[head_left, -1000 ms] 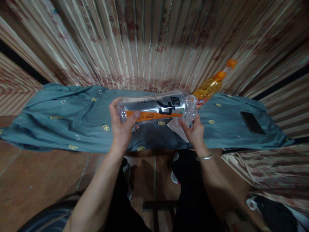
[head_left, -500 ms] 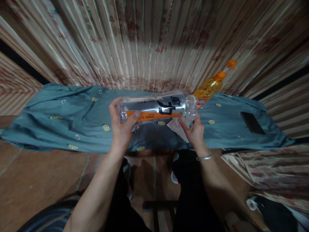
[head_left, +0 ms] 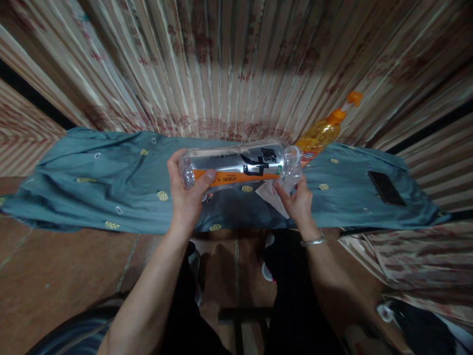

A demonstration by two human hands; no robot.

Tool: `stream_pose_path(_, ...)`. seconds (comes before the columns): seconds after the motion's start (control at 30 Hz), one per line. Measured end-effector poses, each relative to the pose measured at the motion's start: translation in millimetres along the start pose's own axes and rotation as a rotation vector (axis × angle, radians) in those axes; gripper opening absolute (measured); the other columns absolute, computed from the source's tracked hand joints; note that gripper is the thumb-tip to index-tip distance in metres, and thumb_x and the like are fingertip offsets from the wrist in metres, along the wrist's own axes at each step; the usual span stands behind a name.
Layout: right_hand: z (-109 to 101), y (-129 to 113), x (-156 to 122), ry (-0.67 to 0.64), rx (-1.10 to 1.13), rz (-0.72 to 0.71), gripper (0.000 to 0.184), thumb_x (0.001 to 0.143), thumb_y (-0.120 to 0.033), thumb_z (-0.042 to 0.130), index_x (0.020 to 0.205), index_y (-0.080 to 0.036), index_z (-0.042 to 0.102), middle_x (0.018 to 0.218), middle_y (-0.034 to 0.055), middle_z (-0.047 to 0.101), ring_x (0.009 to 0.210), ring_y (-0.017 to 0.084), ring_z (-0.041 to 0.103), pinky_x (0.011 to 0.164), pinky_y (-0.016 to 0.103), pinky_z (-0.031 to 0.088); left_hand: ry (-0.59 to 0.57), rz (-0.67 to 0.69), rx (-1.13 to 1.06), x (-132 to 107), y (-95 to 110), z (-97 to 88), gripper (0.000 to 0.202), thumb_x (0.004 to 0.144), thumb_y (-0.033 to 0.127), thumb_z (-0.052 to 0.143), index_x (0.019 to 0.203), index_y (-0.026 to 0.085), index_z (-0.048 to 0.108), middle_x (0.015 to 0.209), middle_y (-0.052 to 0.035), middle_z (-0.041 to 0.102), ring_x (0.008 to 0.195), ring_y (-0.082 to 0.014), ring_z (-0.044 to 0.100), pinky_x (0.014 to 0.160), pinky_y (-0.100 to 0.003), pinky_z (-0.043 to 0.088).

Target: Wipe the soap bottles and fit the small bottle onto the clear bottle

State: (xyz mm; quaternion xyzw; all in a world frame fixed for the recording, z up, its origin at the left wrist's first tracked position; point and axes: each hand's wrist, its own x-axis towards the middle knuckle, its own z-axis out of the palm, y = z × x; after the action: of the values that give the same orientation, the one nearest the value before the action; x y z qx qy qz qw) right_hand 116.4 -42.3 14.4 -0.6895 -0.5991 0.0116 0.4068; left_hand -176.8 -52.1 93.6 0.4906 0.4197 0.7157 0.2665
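Note:
A clear plastic bottle (head_left: 229, 163) with a silver and orange label lies on its side in the air between my hands, its neck toward the right. My left hand (head_left: 187, 192) is wrapped round the base end, thumb across the label. At the neck end, my right hand (head_left: 298, 197) grips the bottle with its thumb below the shoulder; the other fingers are mostly hidden behind. A white tissue (head_left: 273, 199) shows just left of my right thumb, and I cannot tell whether that hand also holds it. Behind the neck stands an orange pump bottle (head_left: 320, 134), its lower part partly covered.
A blue-green cloth with yellow prints (head_left: 121, 182) covers the long narrow table. A black phone (head_left: 386, 188) lies on its right part. A pleated patterned curtain (head_left: 221, 74) hangs along the back. Below the table is a brown tiled floor (head_left: 81, 266).

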Motion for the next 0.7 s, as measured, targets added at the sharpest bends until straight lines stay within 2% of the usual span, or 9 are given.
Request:
stream_pose_path(0.3,-1.3,-1.8,0.0,-0.003,0.007,0.002,0.080,0.085,-0.070,0.065,0.141,-0.014,0.056,0.112,0.0194,0.080,0.095,0.036,0.077,0.083,0.047,0.060,-0.004,-0.022,-0.003,0.0,2.3,1.8,0.067,0.068,0.057,0.089,0.119,0.028,0.057,0.105,-0.0020,0.062,0.088,-0.0180,0.061,0.075,-0.031,0.057)
stream_pose_path(0.53,-2.1,-4.1,0.8,-0.002,0.015,0.019,0.080,0.083,-0.072,0.065,0.137,-0.013,0.059,0.112,0.0209,0.081,0.095,0.037,0.077,0.083,0.049,0.060,-0.014,0.017,0.064,1.5,-3.9,-0.4,0.067,0.071,0.060,0.085,0.123,0.029,0.055,0.112,-0.0038,0.061,0.099,-0.0219,0.063,0.086,-0.037,0.058)
stream_pose_path(0.7,-3.4,-6.0,0.9,-0.020,0.033,0.013,0.078,0.084,-0.071,0.065,0.138,-0.015,0.058,0.117,0.0210,0.079,0.099,0.037,0.077,0.084,0.048,0.060,0.001,-0.016,0.044,0.9,1.4,0.2,0.064,0.070,0.057,0.086,0.120,0.030,0.057,0.107,-0.0032,0.061,0.095,-0.0207,0.063,0.079,-0.033,0.058)
